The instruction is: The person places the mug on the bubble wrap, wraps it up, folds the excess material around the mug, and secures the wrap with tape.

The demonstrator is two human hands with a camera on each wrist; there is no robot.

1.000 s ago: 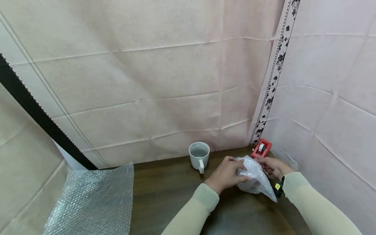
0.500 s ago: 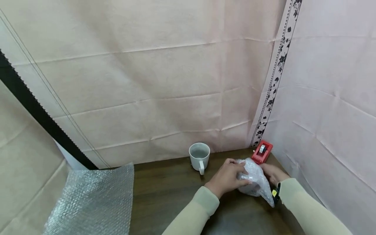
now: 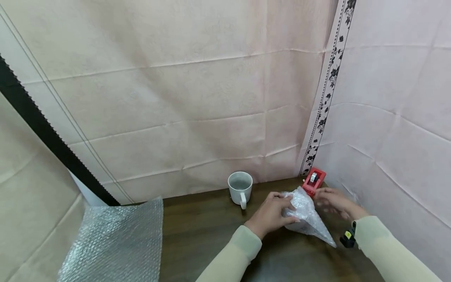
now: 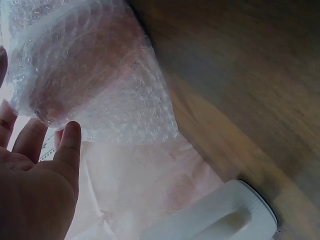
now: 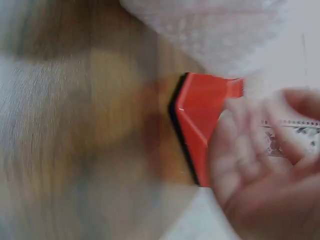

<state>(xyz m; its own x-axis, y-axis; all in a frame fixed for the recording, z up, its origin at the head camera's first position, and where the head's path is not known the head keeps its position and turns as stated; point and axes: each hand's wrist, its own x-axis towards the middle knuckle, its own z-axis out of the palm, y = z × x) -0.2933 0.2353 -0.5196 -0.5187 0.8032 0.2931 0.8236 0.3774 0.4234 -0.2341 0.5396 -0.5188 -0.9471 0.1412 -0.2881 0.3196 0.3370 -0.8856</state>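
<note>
Cream cloth with fold creases hangs behind a brown wooden tabletop. Near the cloth stands a white mug, upright, its mouth facing up, its plain pale inside partly visible and its handle turned toward me. To the right of the mug and nearer to me is a bundle of bubble wrap, tapering to a point on its right; a reddish-brown tone shows through the wrap, but I cannot tell what is inside. With my left hand, between the mug and the bundle, I hold the wrap's near side, thumb and fingers spread apart. Farther right of the mug sits a red tape dispenser. My right hand is beside it, fingers loosely bent, a gap between thumb and fingertips; motion blur hides whether I touch it. Well left of the mug lies a sheet of bubble wrap.
</note>
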